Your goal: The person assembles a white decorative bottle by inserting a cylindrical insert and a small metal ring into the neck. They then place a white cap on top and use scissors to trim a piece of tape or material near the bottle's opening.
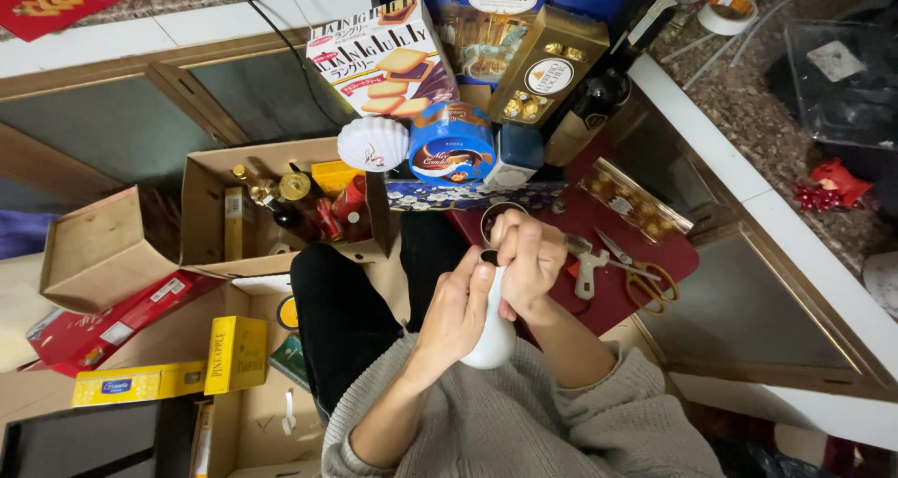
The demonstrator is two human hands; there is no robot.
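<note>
— Bottle time! What is that white thing you have?

— It is a smooth white bottle [490,333]. My left hand [458,314] is wrapped round its middle, fingers closed tight on it, so it does not slip. It sits just over my lap, close to my grey sweater [524,422].

— And your other hand?

— My right hand [528,258] is up at the top of the bottle. Those fingers are curled and pinched at the dark opening. I cannot tell if they hold a small cap or only the neck.

— Why hold it so near you?

— I think it is easier to see the top, and two hands keep it steady.

— What is that red thing by your hands?

— A dark red tray [599,244]. The scissors [641,272] with yellow handles lie on it, just beside my right hand, easy to grab.

— So many boxes!

— Yes. A cookie box [383,62], a round blue tin [452,143] and a gold chocolate box [547,66] stand leaning together past my hands. An open cardboard box [210,193] to my left holds small bottles and red packs. A yellow box [236,352] lies lower down by my leg.
</note>
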